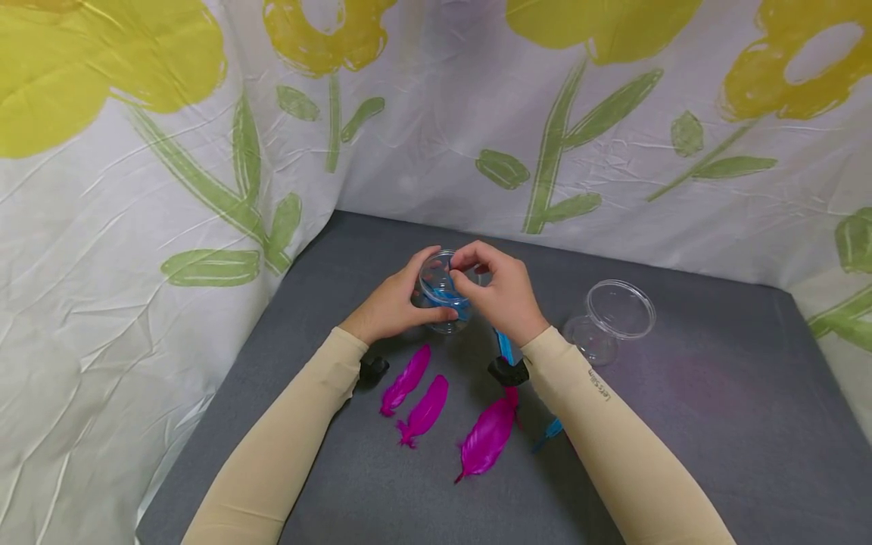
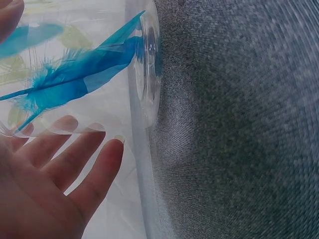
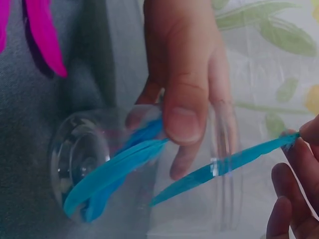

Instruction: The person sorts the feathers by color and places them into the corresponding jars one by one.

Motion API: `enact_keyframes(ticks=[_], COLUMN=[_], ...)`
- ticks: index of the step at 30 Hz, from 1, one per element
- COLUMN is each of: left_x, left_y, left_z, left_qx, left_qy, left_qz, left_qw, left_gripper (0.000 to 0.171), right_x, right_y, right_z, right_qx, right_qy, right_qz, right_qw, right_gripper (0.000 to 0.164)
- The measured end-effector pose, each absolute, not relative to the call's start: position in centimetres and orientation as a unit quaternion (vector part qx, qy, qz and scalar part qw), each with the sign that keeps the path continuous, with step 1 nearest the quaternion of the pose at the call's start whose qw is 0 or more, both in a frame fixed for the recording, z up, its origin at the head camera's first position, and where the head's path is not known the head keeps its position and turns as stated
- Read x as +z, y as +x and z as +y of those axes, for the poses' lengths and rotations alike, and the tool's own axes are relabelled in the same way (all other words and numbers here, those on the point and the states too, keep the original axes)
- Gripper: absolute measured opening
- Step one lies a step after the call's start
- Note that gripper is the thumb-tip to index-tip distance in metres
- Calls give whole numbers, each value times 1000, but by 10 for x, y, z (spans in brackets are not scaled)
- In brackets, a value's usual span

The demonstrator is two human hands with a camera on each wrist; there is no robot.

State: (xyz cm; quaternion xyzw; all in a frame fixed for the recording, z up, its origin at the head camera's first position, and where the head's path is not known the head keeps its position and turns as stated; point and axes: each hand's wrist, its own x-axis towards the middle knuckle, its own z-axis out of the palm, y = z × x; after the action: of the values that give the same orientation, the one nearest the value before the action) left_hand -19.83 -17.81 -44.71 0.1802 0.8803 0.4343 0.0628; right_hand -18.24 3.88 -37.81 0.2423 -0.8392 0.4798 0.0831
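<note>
A clear plastic jar (image 1: 446, 324) stands upright on the table, gripped around its side by my left hand (image 1: 388, 304). Thumb and fingers lie on opposite sides of the wall. Inside, several blue feathers (image 2: 82, 77) lean with their ends at the base. Over the mouth, my right hand (image 1: 507, 291) pinches another blue feather (image 3: 239, 158) by its quill end between thumb and fingertips. That feather slants in past the rim, its tip within the jar and apart from the base.
A second clear jar (image 1: 598, 350) stands to the right. Magenta feathers (image 1: 425, 409) lie in front of the hands on the grey table (image 1: 715, 424). Two loose blue feathers (image 1: 504, 347) lie near the right forearm, partly covered. A flower-print curtain (image 1: 436, 151) hangs behind the table.
</note>
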Motion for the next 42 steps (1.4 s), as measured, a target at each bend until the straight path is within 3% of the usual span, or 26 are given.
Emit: enact_keyframes(ticks=[20, 42], left_x=[-446, -452], left_y=[-201, -199], left_z=[-162, -177], left_qx=[435, 432], left_qy=[203, 186], left_qz=[875, 881], left_qw=[64, 45], left_gripper=[108, 107], right_x=[-386, -419], right_y=[-166, -84], right_z=[67, 146], right_qx=[442, 277], right_qy=[251, 358], right_qz=[-855, -888], right_qw=[102, 83], right_gripper=[8, 13])
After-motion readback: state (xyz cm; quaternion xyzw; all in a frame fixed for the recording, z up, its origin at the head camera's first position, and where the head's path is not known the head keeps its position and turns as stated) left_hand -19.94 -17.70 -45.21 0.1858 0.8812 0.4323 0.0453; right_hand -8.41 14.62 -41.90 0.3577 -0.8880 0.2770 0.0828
